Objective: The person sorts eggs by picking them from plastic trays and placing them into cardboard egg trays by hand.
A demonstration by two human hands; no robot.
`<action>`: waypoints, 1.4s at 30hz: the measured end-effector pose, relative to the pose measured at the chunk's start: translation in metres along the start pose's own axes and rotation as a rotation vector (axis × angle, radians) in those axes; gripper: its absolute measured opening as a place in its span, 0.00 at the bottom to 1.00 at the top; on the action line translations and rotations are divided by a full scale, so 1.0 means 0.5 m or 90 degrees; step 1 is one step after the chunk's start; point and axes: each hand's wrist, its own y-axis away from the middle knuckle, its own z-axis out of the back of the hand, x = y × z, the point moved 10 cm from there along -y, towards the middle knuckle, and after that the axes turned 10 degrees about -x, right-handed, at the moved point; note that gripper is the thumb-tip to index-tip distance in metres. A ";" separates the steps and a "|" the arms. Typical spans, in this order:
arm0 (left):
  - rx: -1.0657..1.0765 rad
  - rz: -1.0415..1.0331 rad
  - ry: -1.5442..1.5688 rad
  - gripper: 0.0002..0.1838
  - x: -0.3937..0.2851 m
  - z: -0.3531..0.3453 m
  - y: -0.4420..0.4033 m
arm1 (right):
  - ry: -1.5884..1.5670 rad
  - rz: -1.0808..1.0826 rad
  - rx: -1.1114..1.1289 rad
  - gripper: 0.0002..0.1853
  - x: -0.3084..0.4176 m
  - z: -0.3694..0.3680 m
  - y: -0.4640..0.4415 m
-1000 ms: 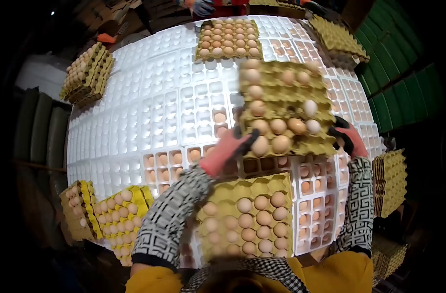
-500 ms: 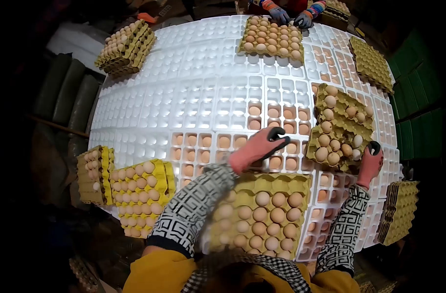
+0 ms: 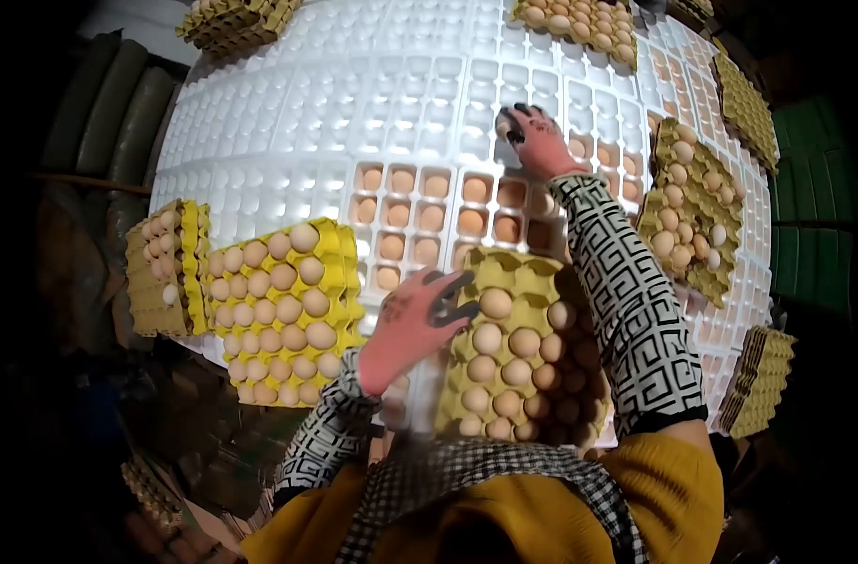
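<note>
We had our left hand (image 3: 405, 329) open, fingers parted, at the left side of the egg tray (image 3: 485, 266) by the table's near edge. Our right hand (image 3: 539, 139) was further in, over the white trays (image 3: 372, 85), its fingers curled; something pale, probably an egg, showed at the fingertips, but we could not tell whether it was gripped.

A second earlier we had held the sparse tray (image 3: 659, 226) in both hands. Now it rested near the table's right edge, eggs in some of its cups, and neither hand touched it. That left both hands free and the near tray's eggs within reach, we judged.

Eggs (image 3: 432, 218) sat in white cells beyond our left hand. A yellow tray (image 3: 349, 246) full of eggs stood at the near left corner, beside another stack (image 3: 139, 310). One more stack (image 3: 217, 42) stood at the far left corner, and a loaded tray (image 3: 626, 49) lay at the far edge.
</note>
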 end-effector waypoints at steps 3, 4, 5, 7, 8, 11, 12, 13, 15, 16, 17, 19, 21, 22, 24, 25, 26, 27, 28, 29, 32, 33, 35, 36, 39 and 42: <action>0.064 -0.103 -0.179 0.33 -0.042 -0.067 0.006 | -0.275 -0.094 -0.091 0.28 0.053 0.212 0.040; 0.094 -0.142 -0.245 0.33 -0.036 -0.103 0.011 | -0.237 -0.164 -0.027 0.29 0.076 0.293 0.078; 0.090 -0.161 -0.281 0.33 -0.037 -0.113 0.009 | -0.198 -0.234 0.035 0.30 0.088 0.355 0.137; 0.084 -0.198 -0.359 0.31 -0.042 -0.131 0.011 | -0.156 -0.055 0.093 0.33 0.102 0.424 0.259; 0.103 -0.174 -0.341 0.30 -0.024 -0.138 0.010 | -0.159 -0.013 0.151 0.35 0.131 0.436 0.299; 0.122 -0.173 -0.252 0.28 -0.038 -0.116 0.011 | 0.081 0.264 0.118 0.36 0.205 0.393 0.435; 0.068 -0.148 -0.125 0.27 -0.034 -0.084 0.010 | -0.051 0.174 0.175 0.33 0.224 0.385 0.434; 0.057 -0.025 0.113 0.26 -0.032 -0.053 0.008 | -0.067 0.139 0.141 0.31 0.207 0.374 0.432; 0.030 0.211 0.440 0.25 0.073 -0.045 0.010 | -0.144 0.136 0.043 0.29 0.193 0.386 0.444; 0.031 0.202 0.600 0.25 0.088 -0.058 0.006 | -0.171 0.053 0.093 0.27 0.171 0.387 0.437; 0.075 0.245 0.754 0.24 0.035 -0.057 0.009 | -0.324 -0.127 0.028 0.27 0.136 0.440 0.444; 0.175 0.225 0.948 0.24 -0.073 -0.058 0.008 | -0.715 -0.375 -0.098 0.30 0.019 0.470 0.510; 0.191 0.216 0.694 0.27 -0.068 -0.096 0.008 | -1.032 -0.441 -0.161 0.29 -0.011 0.518 0.518; 0.247 0.173 0.493 0.28 -0.100 -0.118 0.010 | -1.194 -0.468 -0.175 0.28 -0.007 0.544 0.511; 0.282 -0.080 -0.058 0.31 -0.174 -0.166 0.018 | -0.895 -0.446 -0.105 0.22 -0.019 0.571 0.488; 0.230 -0.193 -0.356 0.26 -0.182 -0.198 0.029 | -0.765 -0.492 -0.053 0.21 -0.044 0.556 0.493; 0.291 -0.247 -0.452 0.25 -0.162 -0.244 0.042 | -0.393 -0.346 0.016 0.18 0.043 0.583 0.439; 0.352 -0.298 -0.547 0.24 -0.143 -0.275 0.052 | -0.045 -0.144 0.064 0.18 0.106 0.560 0.403; 0.361 -0.321 -0.557 0.25 -0.162 -0.269 0.048 | 0.185 0.001 0.047 0.21 0.141 0.516 0.421; 0.360 -0.340 -0.535 0.24 -0.167 -0.268 0.049 | 0.305 0.060 0.193 0.17 0.110 0.390 0.457; 0.335 -0.266 -0.410 0.22 -0.172 -0.216 0.034 | 0.288 0.097 0.294 0.14 0.126 0.357 0.477; 0.248 -0.193 -0.220 0.22 -0.145 -0.167 0.017 | 0.270 0.136 0.315 0.13 0.138 0.385 0.476; 0.218 0.073 0.311 0.28 -0.095 -0.071 0.023 | -0.015 -0.059 0.140 0.21 0.059 0.463 0.482; 0.203 0.146 0.448 0.31 -0.084 -0.037 0.042 | -0.324 -0.260 0.092 0.23 -0.003 0.487 0.512; 0.178 0.185 0.496 0.36 -0.037 -0.004 0.062 | -0.905 -0.523 -0.040 0.28 -0.034 0.564 0.552; 0.188 -0.187 -0.291 0.25 -0.106 -0.052 0.052 | -0.558 -0.450 0.130 0.27 -0.028 0.555 0.533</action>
